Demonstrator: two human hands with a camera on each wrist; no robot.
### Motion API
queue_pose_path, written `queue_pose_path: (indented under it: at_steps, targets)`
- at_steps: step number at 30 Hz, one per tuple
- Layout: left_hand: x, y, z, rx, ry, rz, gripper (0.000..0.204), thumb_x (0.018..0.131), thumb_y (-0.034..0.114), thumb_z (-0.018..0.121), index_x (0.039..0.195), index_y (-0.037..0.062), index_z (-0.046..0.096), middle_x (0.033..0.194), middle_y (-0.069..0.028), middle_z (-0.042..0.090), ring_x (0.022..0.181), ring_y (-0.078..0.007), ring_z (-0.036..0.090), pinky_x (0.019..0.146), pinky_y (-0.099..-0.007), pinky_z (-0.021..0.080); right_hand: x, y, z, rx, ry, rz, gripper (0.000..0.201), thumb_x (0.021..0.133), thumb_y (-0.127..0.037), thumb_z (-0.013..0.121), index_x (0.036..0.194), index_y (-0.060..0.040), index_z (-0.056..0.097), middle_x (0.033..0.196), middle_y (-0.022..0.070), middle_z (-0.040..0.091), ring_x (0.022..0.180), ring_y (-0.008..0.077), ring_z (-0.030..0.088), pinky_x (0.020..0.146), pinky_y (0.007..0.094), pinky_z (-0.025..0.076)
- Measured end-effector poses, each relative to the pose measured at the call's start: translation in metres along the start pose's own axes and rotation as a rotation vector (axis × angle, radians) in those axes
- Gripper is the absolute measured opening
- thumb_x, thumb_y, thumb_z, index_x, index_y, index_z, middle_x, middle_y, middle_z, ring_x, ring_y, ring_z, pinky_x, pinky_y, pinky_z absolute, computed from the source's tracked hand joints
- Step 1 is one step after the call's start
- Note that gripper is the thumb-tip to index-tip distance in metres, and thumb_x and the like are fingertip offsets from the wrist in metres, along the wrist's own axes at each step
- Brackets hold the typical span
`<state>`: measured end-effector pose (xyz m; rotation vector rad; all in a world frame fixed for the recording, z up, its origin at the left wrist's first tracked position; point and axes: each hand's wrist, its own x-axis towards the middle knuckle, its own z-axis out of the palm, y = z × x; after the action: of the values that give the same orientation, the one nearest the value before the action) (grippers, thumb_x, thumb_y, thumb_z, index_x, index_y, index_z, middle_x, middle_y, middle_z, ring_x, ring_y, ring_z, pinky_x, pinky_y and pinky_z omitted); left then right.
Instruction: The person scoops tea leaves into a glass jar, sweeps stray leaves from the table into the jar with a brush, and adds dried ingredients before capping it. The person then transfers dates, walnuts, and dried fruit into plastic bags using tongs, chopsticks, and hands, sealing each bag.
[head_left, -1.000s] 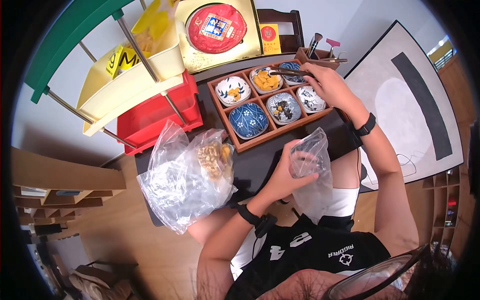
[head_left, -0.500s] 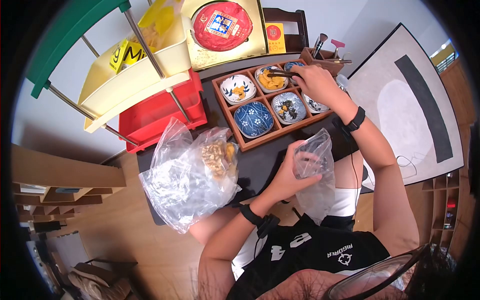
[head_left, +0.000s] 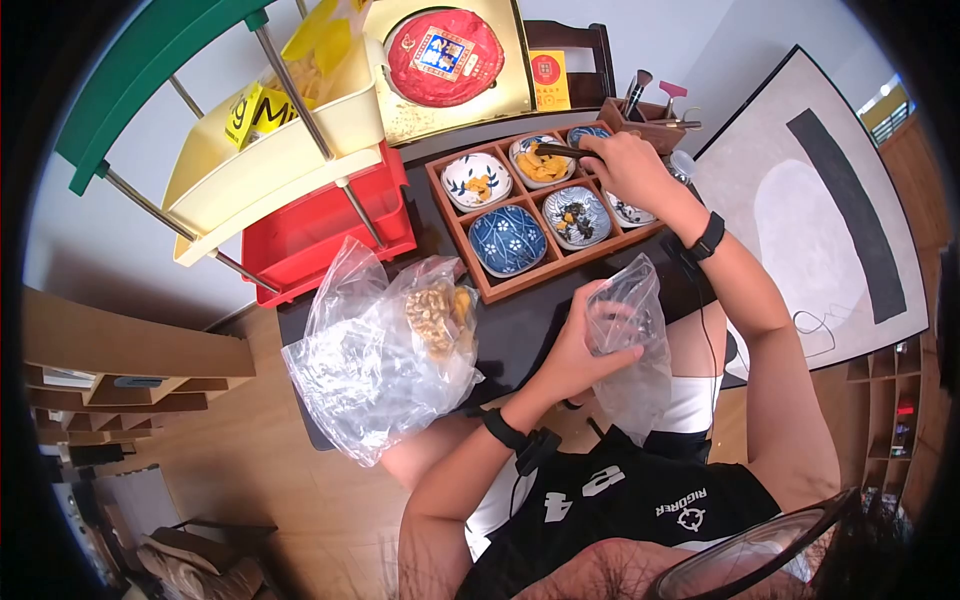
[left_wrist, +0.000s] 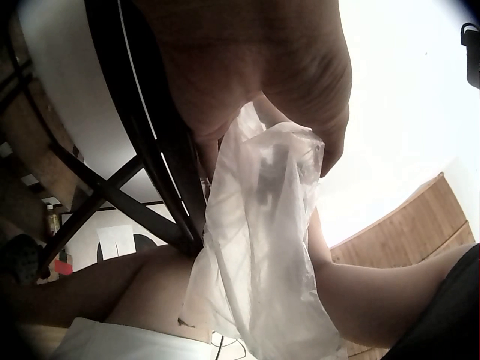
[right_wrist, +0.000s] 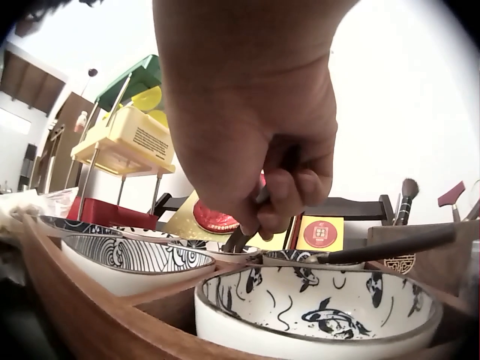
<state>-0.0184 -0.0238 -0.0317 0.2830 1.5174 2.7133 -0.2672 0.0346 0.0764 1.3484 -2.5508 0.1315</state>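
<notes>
My right hand (head_left: 640,175) grips dark tongs (head_left: 562,151), their tips among yellow-orange dried pieces (head_left: 543,166) in the back middle bowl of a wooden divided tray (head_left: 487,287). In the right wrist view the fingers curl around the tool, low over the bowls. Below the tray's front edge, my left hand (head_left: 588,350) holds a clear plastic bag (head_left: 640,385) by its upper part, thumb in front and fingers showing through the film. In the left wrist view the bag (left_wrist: 259,247) hangs down from the hand.
Bulky clear bags (head_left: 370,370), one holding walnut-like pieces (head_left: 432,320), lie left on the dark table. A tiered cart (head_left: 330,220) stands behind them. A patterned blue bowl (head_left: 508,240) and a bowl with dark bits (head_left: 577,217) fill front compartments. Brushes stand in a holder (head_left: 650,125).
My right hand has moved left, bringing the tong tips further into the yellow-orange pieces. The left hand keeps its hold on the bag. The head view has shifted slightly.
</notes>
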Motion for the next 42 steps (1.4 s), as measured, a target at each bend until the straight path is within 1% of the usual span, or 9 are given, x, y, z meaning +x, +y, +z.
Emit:
queue_pose_path:
  at_steps: [7, 12, 15, 22, 30, 34, 36, 40, 42]
  targets:
    - [0.000, -0.002, -0.001, -0.003, 0.001, -0.006, 0.094, 0.085, 0.001, 0.081, 0.156, 0.0116, 0.019, 0.130, -0.0146, 0.054, 0.118, -0.0204, 0.059, 0.102, -0.0376, 0.050, -0.002, 0.001, 0.001, -0.009, 0.077, 0.041, 0.018, 0.096, -0.019, 0.065, 0.107, -0.0054, 0.068, 0.079, 0.0206, 0.069, 0.081, 0.0410, 0.070, 0.069, 0.0517, 0.055]
    - [0.000, -0.003, -0.001, -0.001, -0.002, -0.003, 0.094, 0.085, 0.001, 0.081, 0.155, 0.0111, 0.019, 0.130, -0.0152, 0.054, 0.119, -0.0210, 0.060, 0.102, -0.0382, 0.050, -0.004, -0.005, -0.010, 0.016, -0.035, 0.140, 0.017, 0.095, -0.019, 0.067, 0.103, -0.0046, 0.068, 0.082, 0.0209, 0.070, 0.085, 0.0404, 0.070, 0.072, 0.0522, 0.056]
    - [0.000, -0.002, -0.001, -0.015, -0.001, -0.001, 0.094, 0.085, 0.001, 0.081, 0.155, 0.0109, 0.019, 0.130, -0.0153, 0.054, 0.120, -0.0212, 0.060, 0.103, -0.0386, 0.050, -0.005, -0.006, -0.024, 0.039, -0.026, 0.131, 0.017, 0.094, -0.020, 0.068, 0.101, -0.0043, 0.069, 0.084, 0.0208, 0.070, 0.087, 0.0405, 0.070, 0.074, 0.0525, 0.056]
    - [-0.001, -0.001, -0.001, 0.050, 0.011, 0.012, 0.094, 0.086, 0.002, 0.081, 0.155, 0.0106, 0.018, 0.129, -0.0149, 0.054, 0.120, -0.0219, 0.060, 0.103, -0.0392, 0.050, -0.002, 0.013, -0.019, 0.057, -0.077, 0.051, 0.018, 0.092, -0.019, 0.070, 0.100, -0.0035, 0.069, 0.086, 0.0203, 0.071, 0.089, 0.0411, 0.070, 0.078, 0.0520, 0.056]
    - [0.000, -0.001, 0.000, 0.049, 0.014, 0.013, 0.094, 0.086, 0.002, 0.081, 0.155, 0.0102, 0.018, 0.129, -0.0146, 0.055, 0.119, -0.0215, 0.060, 0.102, -0.0389, 0.051, 0.003, 0.016, -0.029, 0.137, -0.166, -0.002, 0.020, 0.093, -0.020, 0.071, 0.100, -0.0008, 0.071, 0.082, 0.0222, 0.071, 0.085, 0.0412, 0.070, 0.079, 0.0480, 0.055]
    - [0.000, 0.000, -0.001, 0.061, 0.013, 0.016, 0.094, 0.086, 0.001, 0.080, 0.155, 0.0102, 0.018, 0.129, -0.0146, 0.054, 0.118, -0.0210, 0.060, 0.102, -0.0384, 0.051, 0.004, 0.011, -0.042, 0.159, -0.169, 0.016, 0.021, 0.093, -0.020, 0.071, 0.101, -0.0008, 0.072, 0.081, 0.0224, 0.070, 0.083, 0.0408, 0.069, 0.078, 0.0478, 0.054]
    - [-0.001, 0.000, 0.000, 0.049, 0.012, 0.015, 0.093, 0.086, 0.001, 0.080, 0.155, 0.0103, 0.018, 0.129, -0.0144, 0.054, 0.118, -0.0208, 0.060, 0.102, -0.0382, 0.051, 0.005, 0.006, -0.050, 0.176, -0.224, 0.059, 0.020, 0.093, -0.020, 0.071, 0.100, -0.0014, 0.072, 0.080, 0.0226, 0.069, 0.081, 0.0406, 0.069, 0.078, 0.0473, 0.054]
    - [0.000, 0.000, 0.000, 0.050, 0.011, 0.022, 0.093, 0.086, 0.001, 0.081, 0.155, 0.0108, 0.019, 0.129, -0.0142, 0.054, 0.118, -0.0206, 0.061, 0.100, -0.0380, 0.052, 0.004, 0.009, -0.049, 0.198, -0.219, 0.054, 0.019, 0.092, -0.019, 0.071, 0.100, -0.0018, 0.072, 0.078, 0.0226, 0.069, 0.081, 0.0409, 0.069, 0.077, 0.0473, 0.054]
    - [-0.001, -0.001, -0.001, 0.052, 0.012, 0.024, 0.093, 0.086, 0.002, 0.081, 0.155, 0.0110, 0.019, 0.129, -0.0141, 0.054, 0.117, -0.0207, 0.061, 0.100, -0.0380, 0.052, 0.002, 0.009, -0.048, 0.176, -0.220, 0.034, 0.020, 0.093, -0.017, 0.071, 0.109, -0.0040, 0.071, 0.080, 0.0222, 0.069, 0.083, 0.0408, 0.069, 0.078, 0.0486, 0.054]
